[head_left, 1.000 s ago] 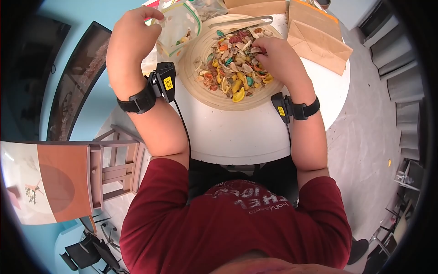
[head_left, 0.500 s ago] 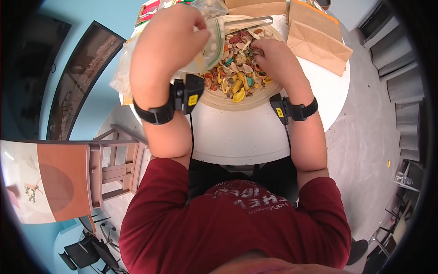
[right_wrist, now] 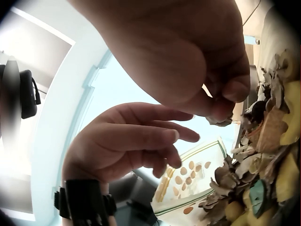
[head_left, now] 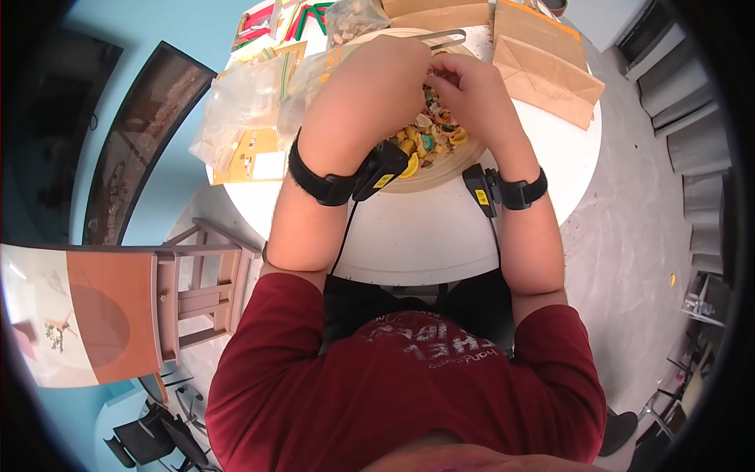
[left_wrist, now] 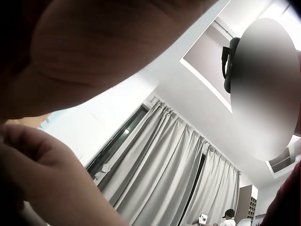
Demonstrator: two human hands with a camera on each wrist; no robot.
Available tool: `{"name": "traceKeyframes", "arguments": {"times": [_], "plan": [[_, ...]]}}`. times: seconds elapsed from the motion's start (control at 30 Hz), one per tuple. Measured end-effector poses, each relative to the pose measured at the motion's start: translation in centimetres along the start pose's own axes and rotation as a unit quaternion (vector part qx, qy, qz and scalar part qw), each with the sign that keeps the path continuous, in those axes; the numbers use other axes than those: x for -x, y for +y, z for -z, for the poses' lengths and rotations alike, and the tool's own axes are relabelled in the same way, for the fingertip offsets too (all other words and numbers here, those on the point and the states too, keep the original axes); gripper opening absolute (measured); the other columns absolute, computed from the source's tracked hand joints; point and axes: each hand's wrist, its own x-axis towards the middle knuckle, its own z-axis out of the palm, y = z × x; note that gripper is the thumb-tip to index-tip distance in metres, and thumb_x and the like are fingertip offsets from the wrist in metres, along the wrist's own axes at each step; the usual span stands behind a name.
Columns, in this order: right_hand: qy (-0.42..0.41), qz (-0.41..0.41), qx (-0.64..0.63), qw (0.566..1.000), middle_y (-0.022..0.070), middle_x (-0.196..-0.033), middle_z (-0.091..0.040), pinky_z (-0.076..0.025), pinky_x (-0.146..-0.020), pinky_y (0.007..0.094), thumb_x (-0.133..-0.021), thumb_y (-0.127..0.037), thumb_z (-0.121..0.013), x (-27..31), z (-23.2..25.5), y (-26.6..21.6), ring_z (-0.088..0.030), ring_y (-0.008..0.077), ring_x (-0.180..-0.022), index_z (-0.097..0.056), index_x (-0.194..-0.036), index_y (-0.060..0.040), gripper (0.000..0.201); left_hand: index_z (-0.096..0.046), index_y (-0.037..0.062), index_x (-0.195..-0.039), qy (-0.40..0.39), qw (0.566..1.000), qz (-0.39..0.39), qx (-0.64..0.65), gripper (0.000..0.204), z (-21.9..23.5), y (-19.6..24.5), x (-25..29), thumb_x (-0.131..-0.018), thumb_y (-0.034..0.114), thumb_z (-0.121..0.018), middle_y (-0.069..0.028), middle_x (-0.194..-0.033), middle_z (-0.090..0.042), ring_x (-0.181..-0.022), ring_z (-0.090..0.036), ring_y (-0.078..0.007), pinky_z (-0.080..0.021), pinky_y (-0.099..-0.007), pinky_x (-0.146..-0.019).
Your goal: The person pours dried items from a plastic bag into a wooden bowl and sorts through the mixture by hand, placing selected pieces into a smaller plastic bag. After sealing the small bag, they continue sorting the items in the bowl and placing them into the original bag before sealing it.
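Observation:
In the head view my left hand (head_left: 377, 90) is over the left part of the round wooden plate (head_left: 452, 169), close to my right hand (head_left: 476, 98). The right wrist view shows the left hand (right_wrist: 131, 136) with loosely bent, spread fingers and nothing held. There, my right hand (right_wrist: 188, 61) pinches a small greyish piece (right_wrist: 220, 121) between thumb and fingers. Beside it lies a heap of dried pieces (right_wrist: 235, 181), grey, yellow and teal. A zip bag (right_wrist: 188, 174) with a green-edged mouth and brown dots stands behind the left fingers, against the heap's side.
Brown paper bags (head_left: 543, 75) lie at the back right, beyond the plate. A metal utensil (head_left: 444, 36) rests at the plate's back edge. Clear bags (head_left: 244, 102) and a filled bag (head_left: 354, 22) are left and behind. The white table (head_left: 409, 244) is round.
My left hand has let go of the zip bag and moved right over the plate, beside my right hand. The bag has shifted from its first position. My right hand has stayed nearly in place.

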Motion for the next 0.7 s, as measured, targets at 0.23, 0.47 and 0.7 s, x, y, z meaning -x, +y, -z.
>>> {"name": "traceKeyframes", "arguments": {"times": [0.23,0.47,0.7], "plan": [[-0.060,-0.071,-0.167,0.982,0.0014,-0.081,-0.071,-0.051,-0.060,0.0231,-0.096,-0.006,-0.067,0.1,0.6,-1.7,-0.062,0.0062,-0.068,-0.073,-0.119,-0.0028,0.024,-0.072,0.0000,-0.098,-0.016,1.000,0.006,-0.020,0.021,-0.2,-0.7,-0.7,-0.083,0.014,-0.070,-0.0225,-0.094,-0.071,-0.092,-0.068,-0.0413,-0.054,-0.0459,-0.079],[-0.069,-0.075,-0.233,0.967,-0.0004,-0.078,-0.069,-0.047,-0.055,0.0214,-0.097,-0.006,-0.066,0.1,0.9,-1.9,-0.061,0.0044,-0.067,-0.072,-0.117,-0.0014,0.022,-0.073,0.0003,-0.095,-0.029,0.999,0.028,-0.018,0.020,0.3,-1.0,-1.1,-0.083,0.017,-0.073,-0.0208,-0.092,-0.071,-0.090,-0.068,-0.0396,-0.054,-0.0444,-0.077],[-0.034,-0.077,-0.241,0.967,0.0039,-0.091,-0.071,-0.051,-0.056,0.0227,-0.097,-0.005,-0.064,0.2,0.3,-1.7,-0.065,0.0075,-0.068,-0.067,-0.114,0.0010,0.018,-0.072,-0.0001,-0.090,-0.023,0.997,0.045,-0.064,0.018,0.6,-1.4,-0.8,-0.079,0.015,-0.073,-0.0221,-0.088,-0.070,-0.085,-0.068,-0.0411,-0.055,-0.0466,-0.074]]}}
